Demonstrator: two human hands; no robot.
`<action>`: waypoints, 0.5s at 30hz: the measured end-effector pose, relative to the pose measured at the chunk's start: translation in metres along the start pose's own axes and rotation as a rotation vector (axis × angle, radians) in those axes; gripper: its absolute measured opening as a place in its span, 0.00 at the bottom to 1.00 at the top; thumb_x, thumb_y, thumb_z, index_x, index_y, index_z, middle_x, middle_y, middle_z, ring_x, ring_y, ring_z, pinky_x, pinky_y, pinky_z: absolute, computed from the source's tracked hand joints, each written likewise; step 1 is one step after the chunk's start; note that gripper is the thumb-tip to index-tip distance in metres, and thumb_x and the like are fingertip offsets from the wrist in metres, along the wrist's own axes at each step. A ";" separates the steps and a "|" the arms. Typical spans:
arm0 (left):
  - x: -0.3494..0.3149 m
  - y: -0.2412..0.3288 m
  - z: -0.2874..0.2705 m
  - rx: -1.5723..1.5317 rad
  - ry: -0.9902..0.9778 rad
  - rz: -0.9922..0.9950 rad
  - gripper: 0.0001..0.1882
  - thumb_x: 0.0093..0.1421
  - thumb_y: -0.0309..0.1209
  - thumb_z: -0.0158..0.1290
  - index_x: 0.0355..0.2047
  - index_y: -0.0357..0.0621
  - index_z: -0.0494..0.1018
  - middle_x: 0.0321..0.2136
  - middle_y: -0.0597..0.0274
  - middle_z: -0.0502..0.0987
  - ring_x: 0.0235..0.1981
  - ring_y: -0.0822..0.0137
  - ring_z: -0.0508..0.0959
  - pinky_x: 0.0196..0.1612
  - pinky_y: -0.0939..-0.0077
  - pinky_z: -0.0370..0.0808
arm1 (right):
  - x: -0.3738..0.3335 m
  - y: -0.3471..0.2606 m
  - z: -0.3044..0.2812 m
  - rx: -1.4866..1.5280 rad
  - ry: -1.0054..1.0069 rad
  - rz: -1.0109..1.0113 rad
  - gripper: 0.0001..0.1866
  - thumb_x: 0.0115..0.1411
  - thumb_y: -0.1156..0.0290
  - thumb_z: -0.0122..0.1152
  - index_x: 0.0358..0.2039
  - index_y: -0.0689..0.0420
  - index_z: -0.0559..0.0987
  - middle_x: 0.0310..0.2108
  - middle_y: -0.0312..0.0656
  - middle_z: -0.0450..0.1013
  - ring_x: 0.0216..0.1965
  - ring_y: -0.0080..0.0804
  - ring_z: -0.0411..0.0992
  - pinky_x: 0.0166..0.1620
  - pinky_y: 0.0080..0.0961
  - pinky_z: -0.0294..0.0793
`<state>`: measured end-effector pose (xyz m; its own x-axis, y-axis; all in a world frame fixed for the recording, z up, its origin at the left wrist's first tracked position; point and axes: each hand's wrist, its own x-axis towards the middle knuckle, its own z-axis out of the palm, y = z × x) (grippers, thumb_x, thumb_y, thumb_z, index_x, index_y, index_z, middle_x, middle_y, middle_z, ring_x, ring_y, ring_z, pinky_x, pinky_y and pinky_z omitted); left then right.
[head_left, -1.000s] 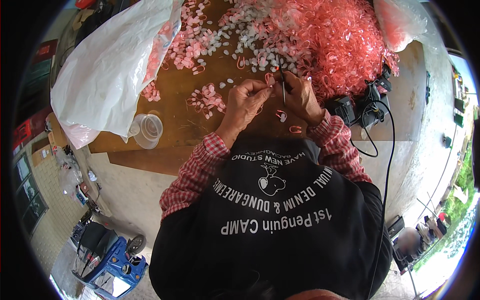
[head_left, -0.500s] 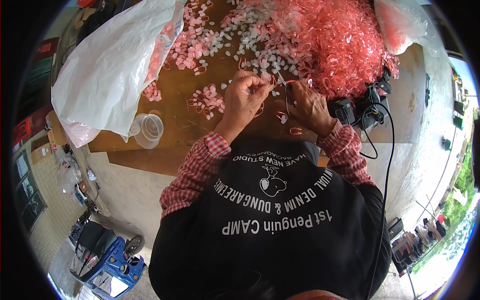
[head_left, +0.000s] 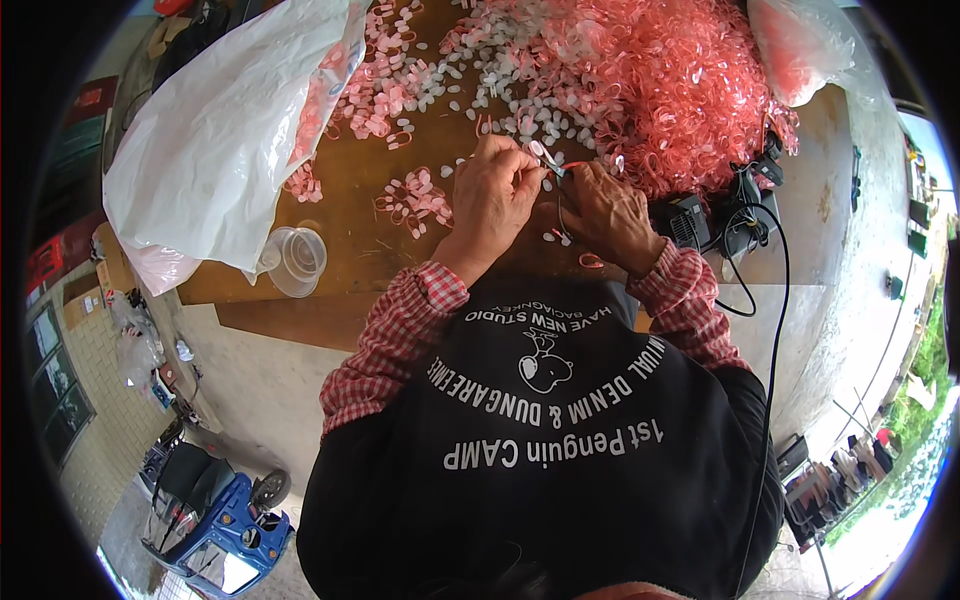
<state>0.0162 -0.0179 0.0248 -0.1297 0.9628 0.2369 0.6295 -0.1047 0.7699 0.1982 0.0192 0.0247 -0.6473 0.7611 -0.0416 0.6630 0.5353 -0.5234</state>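
My left hand [head_left: 493,195] is closed, with thumb and index finger pinching a small pale pink plastic piece [head_left: 538,149]. Wrapped round a small red-handled metal tool that looks like snips [head_left: 573,164], my right hand [head_left: 608,210] brings its metal tip up against the piece at the left fingertips. Both hands hover over the brown table [head_left: 350,220]. Small pink loop pieces [head_left: 415,200] lie just left of my left hand. A single red loop [head_left: 591,260] rests below my right hand. Fingers hide part of the tool and the piece.
A large heap of pink loops [head_left: 660,90] covers the far right, with white oval bits [head_left: 520,120] before it. A white plastic bag [head_left: 220,130] and a clear round tub [head_left: 298,262] are on the left. Black corded devices [head_left: 690,220] sit right of my right hand.
The tool's tip has swung from pointing upward to meeting the pinched piece. My right hand has shifted slightly left, and my left fingers have turned a little.
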 end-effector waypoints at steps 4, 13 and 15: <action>0.001 0.002 0.001 -0.006 -0.034 0.016 0.07 0.52 0.25 0.61 0.27 0.42 0.72 0.31 0.61 0.71 0.26 0.60 0.75 0.30 0.66 0.70 | 0.003 -0.006 0.005 -0.041 -0.026 0.031 0.18 0.58 0.56 0.58 0.35 0.59 0.70 0.34 0.46 0.70 0.32 0.47 0.73 0.30 0.41 0.72; 0.003 -0.003 -0.001 0.041 -0.060 0.066 0.06 0.55 0.24 0.58 0.29 0.38 0.72 0.31 0.56 0.70 0.28 0.59 0.76 0.29 0.68 0.72 | 0.003 -0.008 0.004 -0.022 0.005 0.097 0.17 0.59 0.57 0.57 0.28 0.57 0.68 0.23 0.45 0.70 0.25 0.50 0.72 0.25 0.43 0.69; 0.001 -0.008 0.000 -0.018 -0.071 0.041 0.06 0.55 0.24 0.59 0.29 0.37 0.72 0.31 0.56 0.70 0.27 0.60 0.75 0.29 0.70 0.72 | 0.004 -0.005 0.005 -0.009 -0.036 0.131 0.17 0.60 0.57 0.58 0.25 0.58 0.69 0.19 0.47 0.70 0.23 0.51 0.71 0.23 0.41 0.68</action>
<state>0.0110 -0.0166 0.0188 -0.0491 0.9729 0.2261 0.6192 -0.1480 0.7712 0.1905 0.0174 0.0226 -0.5677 0.8113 -0.1399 0.7460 0.4351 -0.5041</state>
